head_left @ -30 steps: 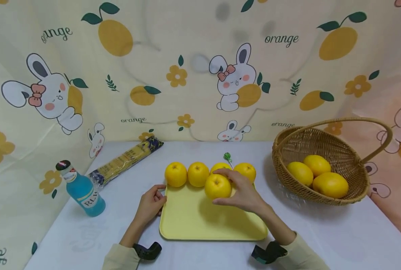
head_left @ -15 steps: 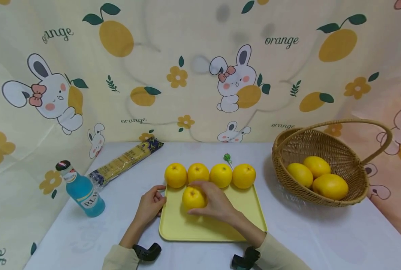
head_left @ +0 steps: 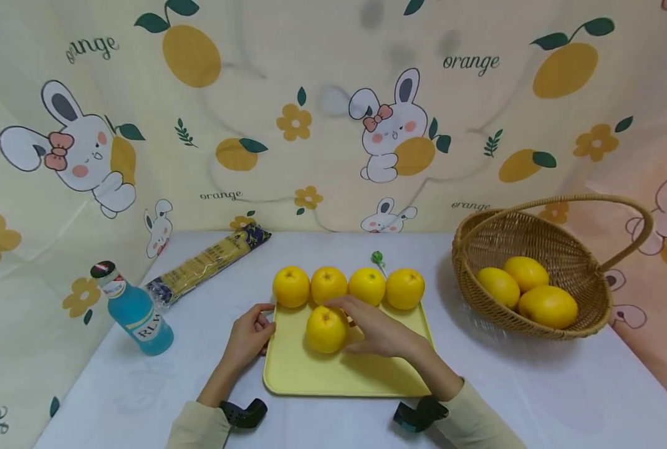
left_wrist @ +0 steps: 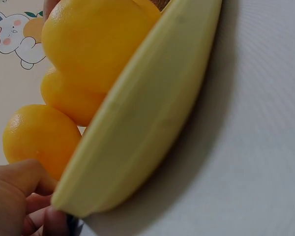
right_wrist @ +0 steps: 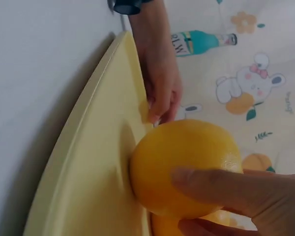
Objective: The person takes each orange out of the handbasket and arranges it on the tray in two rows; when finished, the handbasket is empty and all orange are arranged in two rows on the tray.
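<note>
A pale yellow tray (head_left: 294,377) lies on the white table, with several oranges in a row along its far edge, the leftmost orange (head_left: 291,287) at its corner. My left hand (head_left: 248,337) grips the tray's left edge; in the left wrist view its curled fingers (left_wrist: 24,179) hold the rim. A separate orange (head_left: 326,330) rests on the tray in front of the row. Beside it my right hand (head_left: 386,330) is spread, its fingers over the orange's upper right and its thumb just off the lower right. The right wrist view shows the thumb (right_wrist: 206,182) in front of the orange.
To the right stands a wicker basket (head_left: 591,299) with three yellow fruits (head_left: 548,307). A blue bottle (head_left: 143,321) stands at the left, near a gold-and-navy long packet (head_left: 210,265). Behind the row lies a green-headed lollipop (head_left: 376,257).
My right hand carried the orange leftward and down onto the tray, then loosened and drew slightly right from it. The left hand stays on the tray edge.
</note>
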`<control>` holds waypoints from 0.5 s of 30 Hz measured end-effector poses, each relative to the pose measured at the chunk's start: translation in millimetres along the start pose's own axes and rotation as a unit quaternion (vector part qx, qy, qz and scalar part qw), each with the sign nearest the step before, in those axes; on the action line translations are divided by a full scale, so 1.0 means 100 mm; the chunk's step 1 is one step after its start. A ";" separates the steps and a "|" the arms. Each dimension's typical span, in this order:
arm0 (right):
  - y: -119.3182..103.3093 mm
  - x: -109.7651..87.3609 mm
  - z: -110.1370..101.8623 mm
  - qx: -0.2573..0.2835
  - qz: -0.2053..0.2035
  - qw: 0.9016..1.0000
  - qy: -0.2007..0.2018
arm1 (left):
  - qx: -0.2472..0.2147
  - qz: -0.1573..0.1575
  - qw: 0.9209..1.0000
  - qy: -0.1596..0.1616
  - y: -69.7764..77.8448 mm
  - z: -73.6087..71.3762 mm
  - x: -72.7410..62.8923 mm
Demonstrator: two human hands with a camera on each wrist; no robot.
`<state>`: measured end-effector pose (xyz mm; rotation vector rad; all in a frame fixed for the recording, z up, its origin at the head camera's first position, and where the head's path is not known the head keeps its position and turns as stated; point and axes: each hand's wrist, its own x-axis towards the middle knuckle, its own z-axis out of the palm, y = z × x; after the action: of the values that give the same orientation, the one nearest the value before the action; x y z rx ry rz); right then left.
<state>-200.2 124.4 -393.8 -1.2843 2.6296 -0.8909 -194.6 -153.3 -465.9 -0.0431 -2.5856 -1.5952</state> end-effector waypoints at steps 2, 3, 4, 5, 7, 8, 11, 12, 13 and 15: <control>0.01 -0.01 0.00 -0.005 -0.002 1.000 0.003 | 0.000 -0.005 1.000 -0.002 0.00 0.01 -0.01; 0.02 0.00 0.01 -0.011 -0.002 1.000 0.007 | 0.000 -0.008 1.000 -0.003 0.00 0.01 -0.01; 0.02 0.01 0.03 -0.022 -0.001 1.000 0.009 | 0.001 -0.008 1.000 -0.004 0.00 0.01 -0.01; 0.03 0.02 0.05 -0.035 -0.003 0.999 0.011 | 0.001 -0.010 1.000 -0.005 0.00 0.01 -0.01; 0.02 0.04 0.10 -0.058 -0.006 0.998 0.014 | -0.001 -0.007 1.000 -0.004 0.00 0.02 -0.02; 0.00 0.05 0.12 -0.066 -0.005 0.998 0.014 | -0.002 -0.007 1.000 -0.003 0.00 0.01 -0.02; -0.04 0.10 0.19 -0.077 -0.005 0.997 0.015 | -0.005 -0.008 1.000 -0.002 -0.01 0.01 -0.01; -0.05 0.12 0.21 -0.078 -0.005 0.997 0.018 | -0.005 -0.010 1.000 -0.003 -0.01 0.02 -0.01; -0.07 0.14 0.23 -0.080 -0.005 0.997 0.022 | -0.007 -0.012 1.000 -0.002 -0.02 0.01 0.00; -0.11 0.19 0.26 -0.091 -0.009 0.995 0.030 | -0.008 -0.016 1.000 -0.002 -0.02 0.01 0.01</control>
<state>-196.3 93.1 -406.0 -1.3407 2.8059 -0.7174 -195.6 -152.9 -467.8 -0.0077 -2.5886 -1.6289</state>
